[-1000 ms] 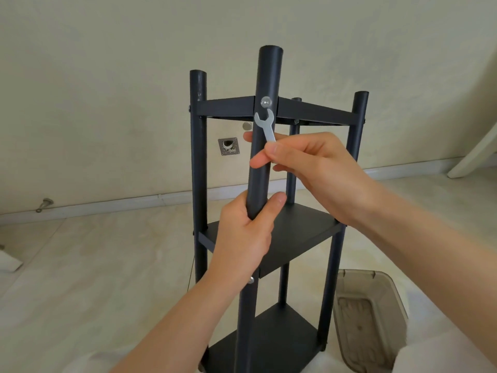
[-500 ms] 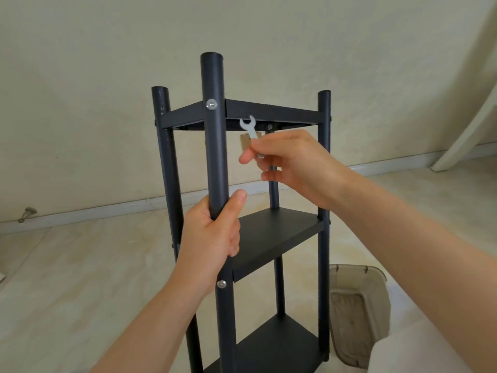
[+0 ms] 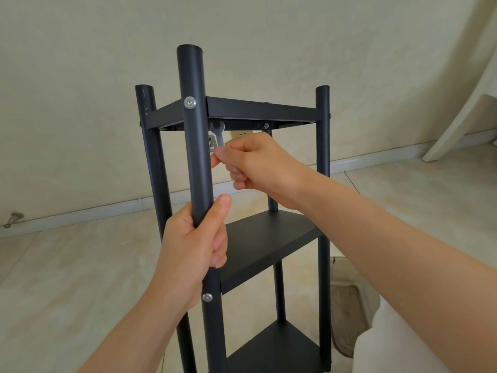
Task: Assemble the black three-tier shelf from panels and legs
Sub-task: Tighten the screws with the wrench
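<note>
Left hand [image 3: 193, 246] grips the near leg [image 3: 194, 135] of the black shelf [image 3: 269, 238]. Right hand [image 3: 258, 162] pinches a small wrench [image 3: 217, 134], its head just under the top panel [image 3: 258, 110] beside that leg.

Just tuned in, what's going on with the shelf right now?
The black three-tier shelf stands upright, all three panels on its legs. The person's left hand grips the front black tube leg. The right hand pinches a small silver flat wrench, its open end up under the top panel behind that leg.
</note>
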The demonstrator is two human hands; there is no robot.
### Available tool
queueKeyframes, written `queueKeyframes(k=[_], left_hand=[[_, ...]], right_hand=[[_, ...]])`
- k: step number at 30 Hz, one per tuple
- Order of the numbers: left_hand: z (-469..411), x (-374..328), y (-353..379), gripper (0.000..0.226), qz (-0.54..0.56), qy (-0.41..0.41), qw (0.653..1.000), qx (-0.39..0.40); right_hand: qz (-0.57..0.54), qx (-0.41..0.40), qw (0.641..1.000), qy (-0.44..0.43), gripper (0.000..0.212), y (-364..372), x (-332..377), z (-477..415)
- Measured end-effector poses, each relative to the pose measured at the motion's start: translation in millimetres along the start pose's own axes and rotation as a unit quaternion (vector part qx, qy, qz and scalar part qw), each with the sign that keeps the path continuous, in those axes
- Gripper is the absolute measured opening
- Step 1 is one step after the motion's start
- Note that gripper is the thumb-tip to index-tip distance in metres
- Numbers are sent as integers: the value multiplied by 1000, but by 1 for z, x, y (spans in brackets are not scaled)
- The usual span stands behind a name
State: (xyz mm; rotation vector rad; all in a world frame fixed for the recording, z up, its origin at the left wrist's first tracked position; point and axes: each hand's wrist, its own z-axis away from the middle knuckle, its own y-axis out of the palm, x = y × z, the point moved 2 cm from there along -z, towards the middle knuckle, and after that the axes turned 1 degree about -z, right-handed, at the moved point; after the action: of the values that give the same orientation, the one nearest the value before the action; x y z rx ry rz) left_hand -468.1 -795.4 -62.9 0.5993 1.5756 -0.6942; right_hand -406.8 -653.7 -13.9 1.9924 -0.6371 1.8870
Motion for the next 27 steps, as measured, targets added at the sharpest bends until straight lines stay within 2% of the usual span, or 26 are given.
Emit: queueKeyframes(k=[4, 7, 9, 15, 22, 27], left_hand=[[-1, 0, 0, 53, -1, -10, 1000, -2], [-1, 1, 0, 49, -4, -14, 1000, -4], [-1, 0, 1, 48, -3, -14, 1000, -1], [1, 1, -2, 57, 5, -8, 1000, 5], [2, 0, -5, 58, 0, -8, 1000, 10], [2, 1, -5, 63, 6, -12, 1000, 11]], right_hand=[[-3, -10, 1000, -3, 37, 6, 1, -5], [-14, -10, 1000, -15, 60, 11, 2, -7], [-20, -14, 999, -26, 69, 14, 4, -7], [7, -36, 998, -51, 67, 15, 5, -8], [23, -46, 996, -72, 45, 16, 7, -6], [28, -40, 995, -85, 65, 18, 9, -6]])
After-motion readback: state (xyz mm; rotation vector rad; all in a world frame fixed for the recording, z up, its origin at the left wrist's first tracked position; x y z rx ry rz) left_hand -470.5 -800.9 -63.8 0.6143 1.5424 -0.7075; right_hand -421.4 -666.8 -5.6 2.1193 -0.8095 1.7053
